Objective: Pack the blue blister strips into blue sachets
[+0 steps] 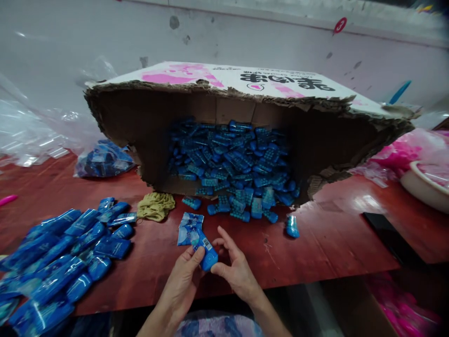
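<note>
My left hand point(186, 274) pinches a small blue packet point(206, 255) with a white barcode label and a rounded lower end. My right hand point(235, 267) is at the packet's right side, fingers spread and thumb tip at its lower end; whether the thumb presses on it I cannot tell. Just beyond, flat blue printed sleeves point(189, 227) lie on the red table, partly behind the held packet. Small blue dotted containers point(238, 159) are heaped in a torn cardboard box point(301, 105) lying on its side, and several spill out at its mouth.
Filled blue packets point(70, 252) are piled on the left of the red table point(280, 262). A yellow-green cloth point(156, 206) lies beside them. One blue container point(292, 226) stands apart at right, with a black phone-like slab point(391, 236) and a white bowl point(426, 187) farther right.
</note>
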{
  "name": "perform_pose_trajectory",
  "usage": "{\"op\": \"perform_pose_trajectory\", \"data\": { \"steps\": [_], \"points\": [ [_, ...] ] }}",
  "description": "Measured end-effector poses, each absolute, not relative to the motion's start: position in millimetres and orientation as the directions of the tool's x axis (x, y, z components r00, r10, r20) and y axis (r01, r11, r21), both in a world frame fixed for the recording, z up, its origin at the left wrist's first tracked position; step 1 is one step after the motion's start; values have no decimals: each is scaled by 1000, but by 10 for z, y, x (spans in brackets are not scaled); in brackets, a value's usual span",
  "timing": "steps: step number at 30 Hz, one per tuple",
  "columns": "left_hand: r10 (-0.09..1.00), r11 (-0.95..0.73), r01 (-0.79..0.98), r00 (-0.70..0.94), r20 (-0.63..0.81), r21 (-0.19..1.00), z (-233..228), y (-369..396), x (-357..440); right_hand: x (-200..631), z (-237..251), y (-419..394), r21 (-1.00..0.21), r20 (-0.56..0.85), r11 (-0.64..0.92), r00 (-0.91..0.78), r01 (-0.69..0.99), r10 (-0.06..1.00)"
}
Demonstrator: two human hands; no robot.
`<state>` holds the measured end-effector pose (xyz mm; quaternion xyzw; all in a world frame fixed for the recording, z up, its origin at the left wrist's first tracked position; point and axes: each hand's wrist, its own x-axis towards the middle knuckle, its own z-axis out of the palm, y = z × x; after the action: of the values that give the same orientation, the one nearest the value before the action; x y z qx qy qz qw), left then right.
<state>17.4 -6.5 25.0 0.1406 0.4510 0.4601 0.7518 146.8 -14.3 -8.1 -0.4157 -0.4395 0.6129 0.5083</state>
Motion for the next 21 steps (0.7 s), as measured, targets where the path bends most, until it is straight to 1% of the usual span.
{"op": "perform_pose_trajectory", "data": {
  "steps": [6, 8, 11, 13, 18, 21],
  "points": [
    [799, 542, -596, 149, -582, 592, 244, -98, 177, 1453, -73, -113, -918, -110, -189, -234, -349, 966],
    [793, 553, -606, 172, -585, 572, 256, -97, 154, 1454, -80, -104, -914, -86, -173, -240, -368, 967],
    [797, 571, -603, 245, -551, 557, 258, -99, 127, 1452, -89, -111, -916, -19, -107, -224, -387, 974],
    [806, 561, -613, 251, -536, 557, 239, -111, 133, 1443, -102, -133, -914, -4, -93, -219, -394, 976],
    [780, 549, -653, 175, -601, 522, 192, -154, 223, 1400, -160, -197, -948, -11, -56, -143, -313, 990],
    [775, 542, -665, 159, -612, 514, 208, -163, 268, 1376, -193, -196, -954, -20, -56, -126, -295, 992]
  ]
}}
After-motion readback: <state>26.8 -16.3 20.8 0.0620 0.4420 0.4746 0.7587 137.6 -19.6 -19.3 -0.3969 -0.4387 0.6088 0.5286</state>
